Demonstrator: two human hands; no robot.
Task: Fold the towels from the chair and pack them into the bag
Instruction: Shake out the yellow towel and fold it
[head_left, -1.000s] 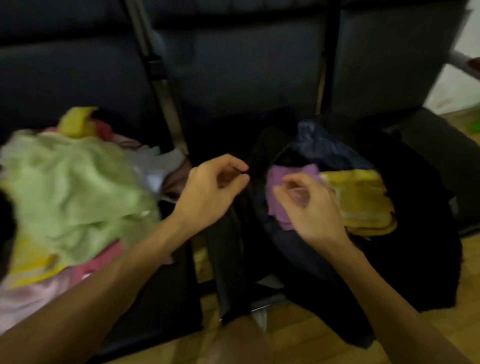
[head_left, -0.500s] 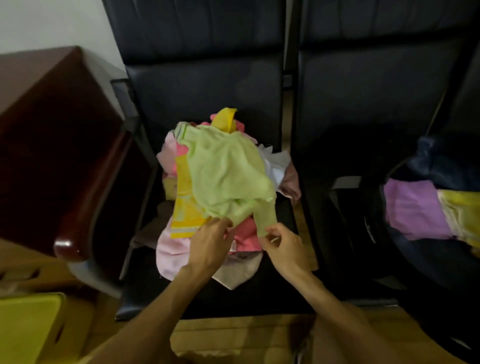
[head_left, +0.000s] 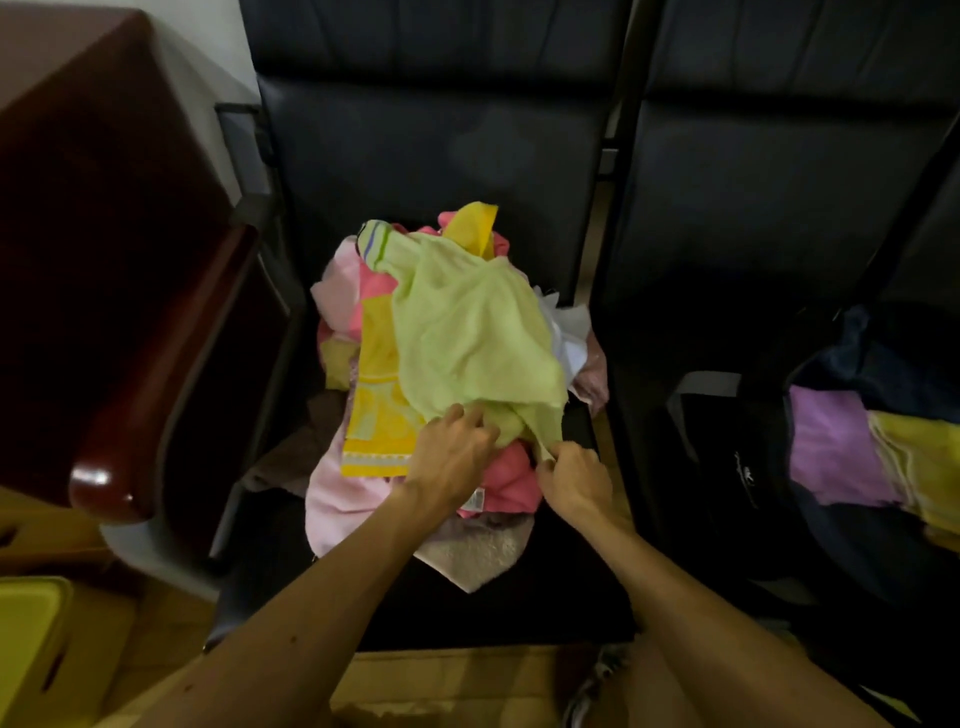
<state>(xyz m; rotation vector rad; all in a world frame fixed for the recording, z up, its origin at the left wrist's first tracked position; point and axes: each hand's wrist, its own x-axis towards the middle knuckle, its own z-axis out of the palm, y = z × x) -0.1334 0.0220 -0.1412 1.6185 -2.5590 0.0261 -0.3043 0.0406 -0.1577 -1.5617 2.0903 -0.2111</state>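
**Both hands hold the near edge of the green towel**

A heap of towels (head_left: 358, 488) lies on the seat of the dark chair (head_left: 415, 145). The green towel (head_left: 467, 338) is on top of the heap. It lies straight ahead of the hands, just past them.

The left hand (head_left: 454, 457) has its fingers curled into the near edge of the green towel and grips it. The right hand (head_left: 574, 480) is just beside it, to the right. It pinches the near corner of the same towel, where the cloth hangs down in a thin tip. The two hands are close together, so both are as near to the towel as they can be.

The long way of the green towel runs from near to far and leans a little to the left. Its near end is at the hands. Its far end has stripes, and it points away from the person, toward the back of the chair. The towel is crumpled, not flat.

I think the next move is to lift the green towel up and toward the person, so it comes off the heap and can be opened and folded.

The bag (head_left: 727, 467) sits open on the right, well apart from the heap. It is closer to the right hand. A purple towel (head_left: 831, 452) and a yellow towel (head_left: 919, 462) already lie folded in it.
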